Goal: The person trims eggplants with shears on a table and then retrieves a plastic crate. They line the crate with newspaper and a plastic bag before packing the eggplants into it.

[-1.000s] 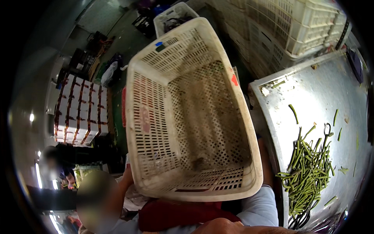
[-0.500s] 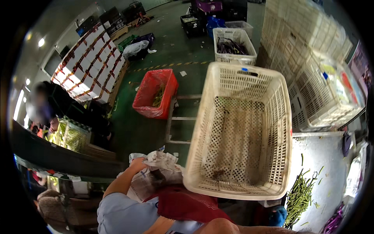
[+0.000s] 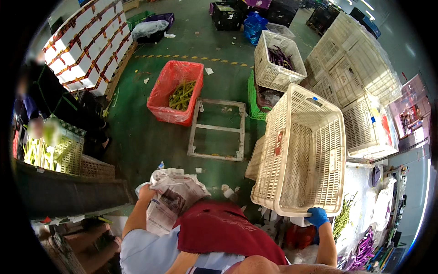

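Observation:
My left hand, bare, is closed on crumpled sheets of newspaper in front of my dark red apron. At the right, my right hand in a blue glove grips the near rim of a large white slatted plastic crate. The inside of this crate shows no contents, only dirt marks on its floor. It sits at a slant, with part of another pale crate showing at its lower left. My right thumb is partly hidden by the rim.
A red lined crate holds green vegetables; a metal frame lies beside it. White crates are stacked at right. Green beans and purple vegetables lie on a metal table. At left, a person stands by a dark ledge.
The big crate has shifted right and away from me, and its slant has changed. My gloved right hand has come up onto its near rim. The newspaper stays in my left hand.

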Available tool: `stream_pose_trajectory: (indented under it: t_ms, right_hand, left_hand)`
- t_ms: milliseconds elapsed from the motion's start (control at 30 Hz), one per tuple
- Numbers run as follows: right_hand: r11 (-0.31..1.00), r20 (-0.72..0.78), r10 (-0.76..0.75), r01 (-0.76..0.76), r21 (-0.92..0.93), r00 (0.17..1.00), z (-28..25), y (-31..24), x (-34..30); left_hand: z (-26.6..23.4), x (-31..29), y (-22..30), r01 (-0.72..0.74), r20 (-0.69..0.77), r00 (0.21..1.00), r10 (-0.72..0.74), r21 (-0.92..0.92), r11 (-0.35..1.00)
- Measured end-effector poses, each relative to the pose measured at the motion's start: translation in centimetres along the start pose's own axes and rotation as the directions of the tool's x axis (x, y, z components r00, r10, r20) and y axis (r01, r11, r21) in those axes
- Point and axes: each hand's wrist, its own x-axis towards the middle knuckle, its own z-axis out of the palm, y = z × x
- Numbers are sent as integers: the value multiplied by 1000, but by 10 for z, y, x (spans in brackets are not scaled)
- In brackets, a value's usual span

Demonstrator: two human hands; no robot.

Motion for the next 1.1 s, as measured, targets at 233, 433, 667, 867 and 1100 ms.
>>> stream_pose_trajectory:
  t_ms: [233, 433, 667, 867, 1100]
  right_hand:
    - [985, -176, 65, -34, 170, 982, -208, -121, 40]
    - [835, -20, 160, -125, 536, 987, -311, -183, 105]
    - [910, 126, 59, -105, 402, 990, -353, -314, 130]
    - [900, 106, 56, -96, 425, 993, -369, -417, 189]
    - [828, 103, 48, -97, 552, 994, -398, -512, 253]
  left_hand:
    - [-42, 9, -17, 225, -127, 953, -274, -308, 924]
    - [-13, 56, -96, 2, -271, 952, -141, -455, 890]
    - [-55, 59, -83, 94, -344, 906, -247, -406, 909]
    - [-124, 126, -97, 112, -333, 893, -303, -486, 867]
    - [-241, 241, -98, 18, -397, 903, -163, -344, 939]
